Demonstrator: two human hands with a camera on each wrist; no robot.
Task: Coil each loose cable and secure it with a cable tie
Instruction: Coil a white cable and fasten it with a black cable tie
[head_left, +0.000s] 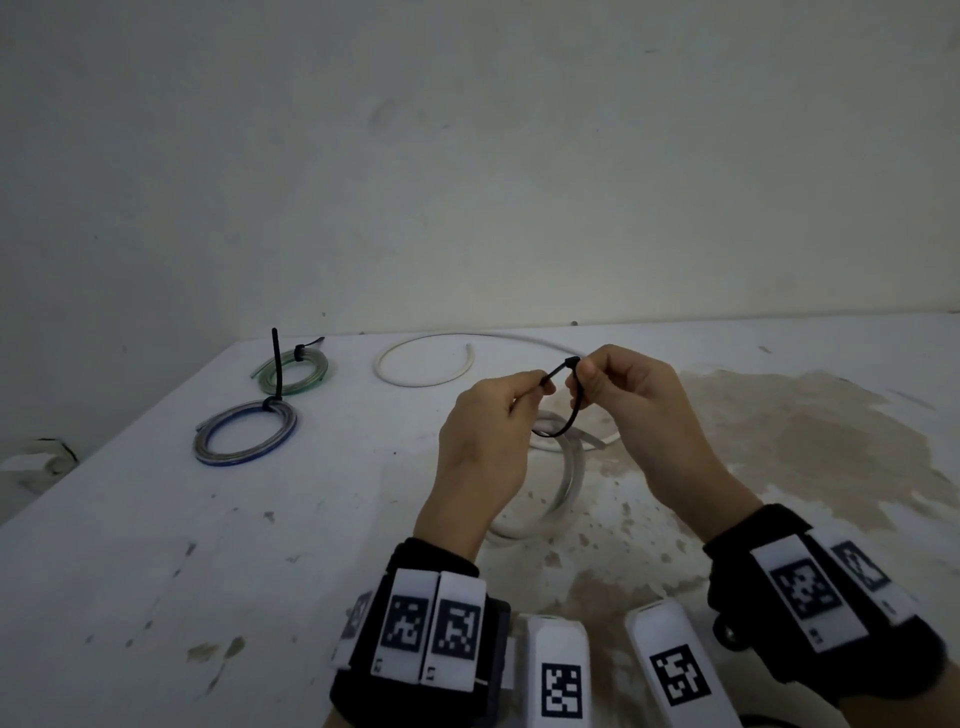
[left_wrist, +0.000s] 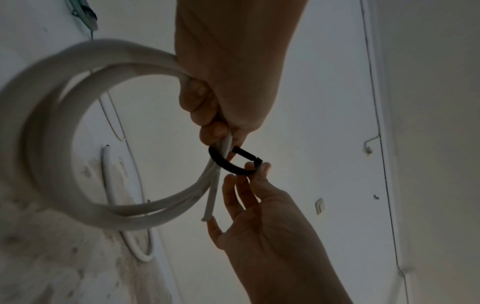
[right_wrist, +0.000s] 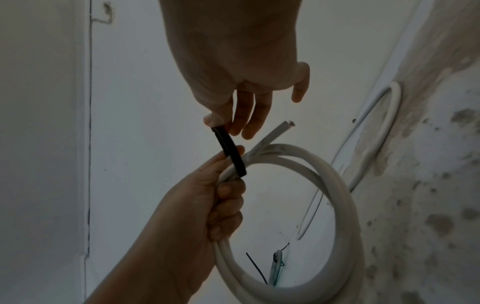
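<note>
Looping black tie (head_left: 562, 410) between both hands, around coil (head_left: 558, 483).

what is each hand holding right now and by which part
The left hand grips the coiled white cable where its loops bunch; the right hand pinches the black cable tie at its head end.

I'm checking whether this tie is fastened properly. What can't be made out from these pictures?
- Whether the black cable tie has its tail through its head: the right hand fingertips cover the head in every view.
- The part of the white coil gripped inside the left hand: curled fingers hide it.
- The far loose white cable: its right stretch passes behind the hands in the head view.
</note>
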